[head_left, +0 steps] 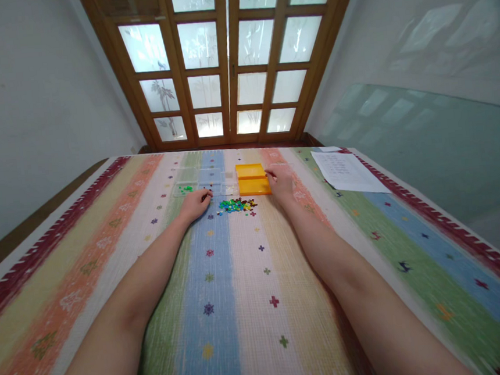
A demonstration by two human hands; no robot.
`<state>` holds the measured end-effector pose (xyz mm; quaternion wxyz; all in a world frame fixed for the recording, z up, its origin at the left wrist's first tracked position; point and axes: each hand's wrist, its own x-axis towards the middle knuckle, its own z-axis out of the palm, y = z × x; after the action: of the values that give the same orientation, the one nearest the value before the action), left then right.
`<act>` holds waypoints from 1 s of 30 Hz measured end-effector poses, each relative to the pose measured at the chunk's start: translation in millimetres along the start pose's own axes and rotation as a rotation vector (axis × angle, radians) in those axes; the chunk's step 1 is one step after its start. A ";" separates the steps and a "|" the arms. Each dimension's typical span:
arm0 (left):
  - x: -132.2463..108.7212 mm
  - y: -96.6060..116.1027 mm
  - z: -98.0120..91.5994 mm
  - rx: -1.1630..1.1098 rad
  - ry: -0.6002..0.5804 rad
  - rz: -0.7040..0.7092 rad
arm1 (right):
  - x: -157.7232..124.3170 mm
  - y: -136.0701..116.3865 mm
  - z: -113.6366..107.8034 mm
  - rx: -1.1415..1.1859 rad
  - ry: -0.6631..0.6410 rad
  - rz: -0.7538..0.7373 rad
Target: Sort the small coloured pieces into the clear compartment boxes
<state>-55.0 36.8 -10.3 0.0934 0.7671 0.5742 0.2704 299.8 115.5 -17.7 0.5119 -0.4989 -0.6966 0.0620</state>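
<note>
A pile of small beads (236,205), mostly green, blue, yellow and dark brown, lies on the striped tablecloth. Behind it to the left is a clear plastic box (197,186) with several green pieces at its left and a few dark red ones farther right. My left hand (196,204) rests at the box's front edge, fingers curled together; whatever they hold is too small to name. An open yellow case (253,179) with two halves lies to the right. At its right edge is my right hand (281,185), thumb and fingers pinched; their contents are hidden.
White printed paper (347,171) lies on the right part of the table. The patterned tablecloth (243,305) covers the table. Beyond the far edge stand wooden doors with glass panes (225,61). A glass sheet (426,149) leans along the right wall.
</note>
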 end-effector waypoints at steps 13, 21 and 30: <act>-0.5 1.1 -0.8 0.002 0.001 -0.002 | -24.6 -76.5 37.6 0.000 -0.292 -0.254; -0.2 1.8 -1.1 -0.009 -0.010 -0.009 | -25.4 -68.4 38.9 -0.053 -0.415 -0.309; 0.3 2.7 -1.9 -0.003 -0.019 -0.009 | -26.0 -82.2 30.5 -0.138 -0.461 -0.458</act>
<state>-53.6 35.8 -7.4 0.1011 0.7669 0.5762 0.2638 223.6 68.1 0.2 0.3063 -0.3355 -0.8908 0.0094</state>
